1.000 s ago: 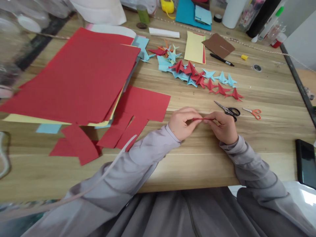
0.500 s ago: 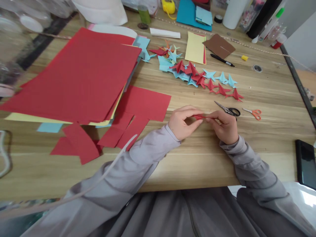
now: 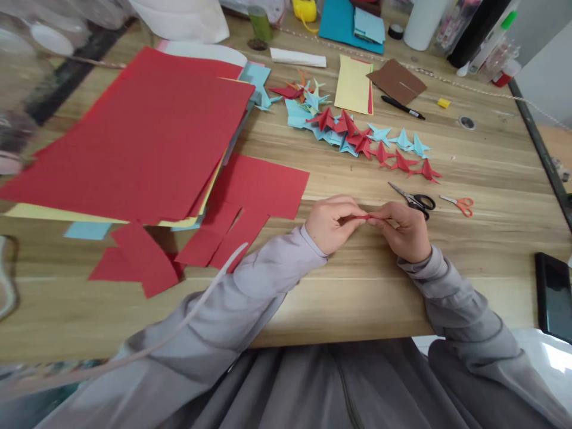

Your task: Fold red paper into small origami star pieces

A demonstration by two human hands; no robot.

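Between my two hands is a small folded piece of red paper [image 3: 367,217], mostly hidden by the fingers. My left hand [image 3: 334,225] pinches its left end between thumb and forefinger. On the other end, my right hand [image 3: 404,229] is closed in a pinch, its fingertips touching or nearly touching the left ones. Beyond them lie folded red paper cranes [image 3: 382,154] and light blue paper cranes [image 3: 403,140] in rows. Black-handled scissors [image 3: 420,201] rest just past my right hand, partly behind it, with small orange-handled scissors [image 3: 460,204] to their right.
A stack of large red sheets [image 3: 134,137] covers the left side, with cut red pieces [image 3: 241,238] by my left forearm. Yellow paper strips [image 3: 353,89], brown paper [image 3: 397,82] and a black pen [image 3: 403,108] lie farther back. A phone [image 3: 554,295] sits at the right edge.
My right fingertips have shifted slightly left and down, closer to the left ones. Less of the red paper shows, and it now appears as a thin edge.
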